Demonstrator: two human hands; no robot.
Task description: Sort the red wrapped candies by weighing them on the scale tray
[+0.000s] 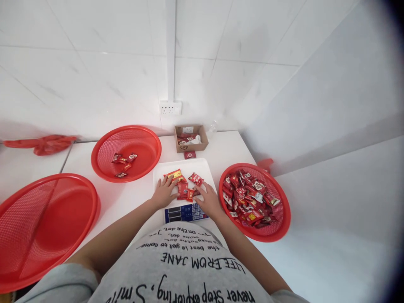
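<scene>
Left hand (164,192), right hand (208,202) open, fingers spread over packets (184,188) on scale (189,166), nothing gripped. Risk: hand weight skews reading; sweep knocks packets off scale's edge.

Bare table (137,191) between scale (206,170) and baskets (126,127)

Sweet wrappers (183,188), centre: glossy red crinkled film. Scale tray (206,168): smooth white plastic. Lower-left basket (94,198), upper basket (104,145), right-hand basket (285,219): shiny red plastic mesh. Box (183,147): matt brown cardboard. Wall tiles (94,71): glossy white. Shirt (189,277), bottom: matt grey cloth.
</scene>
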